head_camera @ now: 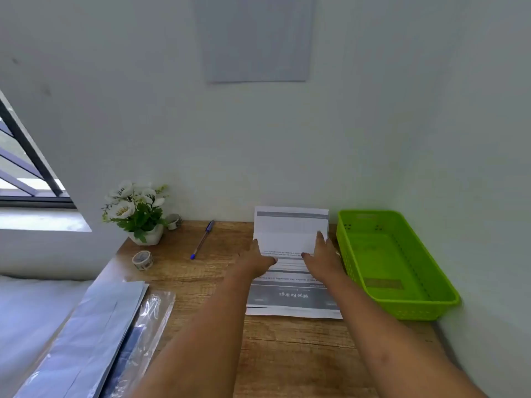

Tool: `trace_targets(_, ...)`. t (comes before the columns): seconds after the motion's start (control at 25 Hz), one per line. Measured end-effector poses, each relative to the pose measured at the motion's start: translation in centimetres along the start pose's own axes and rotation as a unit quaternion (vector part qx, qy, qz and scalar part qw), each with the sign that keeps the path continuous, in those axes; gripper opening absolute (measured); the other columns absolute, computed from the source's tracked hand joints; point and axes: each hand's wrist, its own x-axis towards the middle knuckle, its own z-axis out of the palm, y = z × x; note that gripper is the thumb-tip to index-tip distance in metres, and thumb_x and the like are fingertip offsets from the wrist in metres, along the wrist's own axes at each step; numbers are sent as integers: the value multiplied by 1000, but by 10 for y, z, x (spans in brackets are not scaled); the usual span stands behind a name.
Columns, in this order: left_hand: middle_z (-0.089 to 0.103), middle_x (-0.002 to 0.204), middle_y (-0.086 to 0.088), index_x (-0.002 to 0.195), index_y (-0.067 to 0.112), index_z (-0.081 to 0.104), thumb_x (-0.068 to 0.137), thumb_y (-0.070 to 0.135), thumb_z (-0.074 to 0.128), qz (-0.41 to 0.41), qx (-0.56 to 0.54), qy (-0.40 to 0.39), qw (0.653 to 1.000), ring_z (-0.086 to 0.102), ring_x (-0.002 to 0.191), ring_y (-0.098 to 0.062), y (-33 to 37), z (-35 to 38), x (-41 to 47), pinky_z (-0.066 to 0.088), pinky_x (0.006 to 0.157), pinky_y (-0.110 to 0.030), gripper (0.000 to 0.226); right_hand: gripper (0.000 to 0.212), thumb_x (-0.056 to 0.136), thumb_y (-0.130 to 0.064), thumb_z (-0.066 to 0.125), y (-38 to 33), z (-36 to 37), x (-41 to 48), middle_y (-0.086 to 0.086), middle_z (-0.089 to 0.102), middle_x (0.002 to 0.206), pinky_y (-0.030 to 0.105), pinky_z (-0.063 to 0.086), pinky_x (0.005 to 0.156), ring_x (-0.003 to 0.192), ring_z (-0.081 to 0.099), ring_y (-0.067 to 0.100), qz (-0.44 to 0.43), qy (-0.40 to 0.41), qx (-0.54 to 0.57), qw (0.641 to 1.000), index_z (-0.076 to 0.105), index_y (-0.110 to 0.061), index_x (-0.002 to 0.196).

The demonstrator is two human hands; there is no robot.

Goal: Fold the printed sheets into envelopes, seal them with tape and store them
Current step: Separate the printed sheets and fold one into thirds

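Printed sheet [291,295] lies flat on the wooden tabletop [287,354], just left of the green plastic basket [416,311], with the heading "Wipe Railings" upside down to the wearer at the near end. The far end of the sheet stands up against the wall, and a blank white band runs across the middle where the paper is turned over on itself. The left hand [258,261] is at the left margin of this band, thumb on the printed face and fingers at the paper's edge; its grip appears to be a light pinch on the sheet. The right hand [323,254] is at the right margin, fingers extended along the white band and thumb spread toward the centre; its grip is open and seems to press rather than hold. Judged from this layout, the first fold of the sheet is in progress and no crease is set yet. The next move calls for aligning both side margins, laying the turned portion flat and running the fingers across the fold line to crease it. Uneven pressure from the two hands could skew the fold. The tape roll [142,259] stands well apart at the left of the tabletop, beyond the blue pen [202,239], so sealing requires one hand to leave the sheet. The basket holds no envelope, so storage remains outstanding.
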Motion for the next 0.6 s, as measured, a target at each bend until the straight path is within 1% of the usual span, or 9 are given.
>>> trace_targets(0.04,47,142,-1,136,42,28,53,77,56,0,-44,-2,999,42,130,-29,-16,9,14,34,106,-51,94,79,93,-38,50,2,3,-2,17,10,158,40,24,116,143,20,35,23,1,9,1000,4,-14,153)
trace_targets(0.08,48,141,0,134,41,29,52,76,59,-3,-67,2,998,42,130,-29,-26,15,24,34,107,-51,94,80,93,-38,52,6,6,-1,17,11,158,40,24,116,143,21,35,47,1,23,999,5,-13,153)
trace_targets(0.12,48,141,0,136,37,30,57,71,61,-8,-87,-7,996,41,131,-29,-24,17,15,31,108,-52,91,81,92,-39,53,11,11,-2,16,13,157,40,26,115,141,24,36,73,-2,28,997,7,-12,152)
trace_targets(0.2,42,145,-4,143,26,27,73,55,63,-13,-102,12,995,33,136,-33,-2,9,-27,23,113,-52,83,80,89,-41,55,18,18,1,13,19,155,43,30,113,137,30,37,100,4,28,995,14,-10,150)
trace_targets(0.28,34,150,-7,148,22,20,83,48,60,-20,-103,47,993,24,140,-35,3,9,-39,17,116,-50,80,74,87,-39,58,18,21,4,12,29,151,44,34,109,132,37,37,103,31,38,993,25,-8,145)
trace_targets(0.32,32,150,-8,149,21,20,85,46,58,-30,-102,62,992,23,140,-34,4,8,-43,17,116,-48,78,70,87,-37,59,17,21,5,13,33,148,43,36,108,131,39,37,103,44,40,993,28,-8,143)
trace_targets(0.48,40,146,-8,145,17,31,89,37,58,-34,-112,92,989,32,136,-30,-3,5,-48,18,114,-42,65,65,89,-34,57,17,26,2,17,38,144,43,35,105,129,38,39,122,61,0,991,30,-5,142)
trace_targets(0.6,44,144,-7,143,17,37,88,32,63,-33,-142,100,984,37,134,-28,-6,-1,-57,28,112,-40,63,61,88,-32,58,22,32,1,17,44,139,42,36,103,127,40,39,119,84,8,989,37,-6,138)
